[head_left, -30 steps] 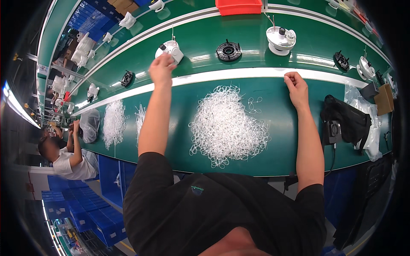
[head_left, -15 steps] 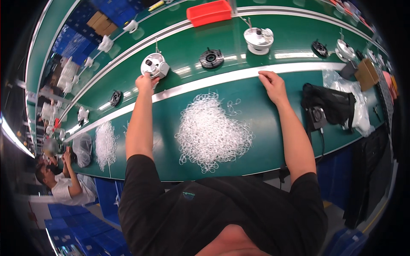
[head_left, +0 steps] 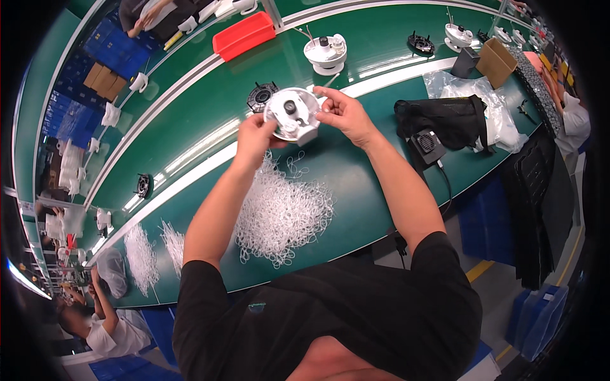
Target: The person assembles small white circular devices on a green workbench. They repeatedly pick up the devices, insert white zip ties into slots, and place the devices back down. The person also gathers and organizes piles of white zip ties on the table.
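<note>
Plastic bag (head_left: 113, 273) at the lower left sits near a worker in a white shirt (head_left: 119, 335), with a narrow heap of white ties (head_left: 141, 260) beside it and a smaller bundle of ties (head_left: 173, 246) next along. Above these, a black ring (head_left: 143, 185) lies on the green belt (head_left: 190, 114). The view has swung since half a second ago: the red tray (head_left: 244, 38), then at the upper middle, now shows further left, and another person's arms (head_left: 149, 13) have come in at the upper left.

The left hand (head_left: 255, 136), upper centre, pinches the left rim of a white housing (head_left: 293, 119). Earlier this hand alone held the housing, over the belt at the upper left; now the housing is upper centre, tilted with its black knob (head_left: 290, 106) facing up. It partly covers a second black ring (head_left: 260, 96) on the belt. A large heap of looped ties (head_left: 283, 219) lies below it on the table (head_left: 365, 203).

The right hand (head_left: 348, 119), empty before, now grips the housing's right edge with thumb and fingers. Another white housing (head_left: 326, 56) stands above. Further right lie a black bag (head_left: 448, 120), a small black box (head_left: 427, 147) and clear plastic (head_left: 505, 124), with a cardboard box (head_left: 497, 62) at the upper right.
</note>
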Action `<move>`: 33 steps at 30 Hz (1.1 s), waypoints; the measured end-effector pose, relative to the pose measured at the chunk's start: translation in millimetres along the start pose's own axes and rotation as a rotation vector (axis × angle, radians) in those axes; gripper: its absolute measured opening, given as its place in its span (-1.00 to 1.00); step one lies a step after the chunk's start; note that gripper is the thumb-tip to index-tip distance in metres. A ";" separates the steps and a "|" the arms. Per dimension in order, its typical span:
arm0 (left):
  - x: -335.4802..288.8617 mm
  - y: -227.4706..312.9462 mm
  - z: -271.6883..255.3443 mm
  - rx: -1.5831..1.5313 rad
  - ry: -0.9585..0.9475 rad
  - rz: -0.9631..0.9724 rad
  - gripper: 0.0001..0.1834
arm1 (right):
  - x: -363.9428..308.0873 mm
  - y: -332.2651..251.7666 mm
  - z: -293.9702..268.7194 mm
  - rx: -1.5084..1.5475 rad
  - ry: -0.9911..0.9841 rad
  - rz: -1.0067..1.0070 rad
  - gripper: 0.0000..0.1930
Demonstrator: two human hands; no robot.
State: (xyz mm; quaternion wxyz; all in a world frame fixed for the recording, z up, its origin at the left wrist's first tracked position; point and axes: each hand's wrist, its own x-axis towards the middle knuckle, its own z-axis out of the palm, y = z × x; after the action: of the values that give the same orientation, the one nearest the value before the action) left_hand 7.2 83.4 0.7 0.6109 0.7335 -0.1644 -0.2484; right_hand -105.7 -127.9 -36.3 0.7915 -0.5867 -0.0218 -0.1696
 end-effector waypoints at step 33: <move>31.4 25.8 62.2 -0.164 -0.132 0.212 -0.85 | -4.3 -26.1 -22.2 -0.756 0.230 -0.129 -0.74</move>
State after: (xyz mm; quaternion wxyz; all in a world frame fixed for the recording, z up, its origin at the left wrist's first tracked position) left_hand -0.6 10.4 12.7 0.6794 0.6418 -0.2599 -0.2429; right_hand -121.1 -154.3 -20.2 0.5049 -0.8112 0.0939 -0.2796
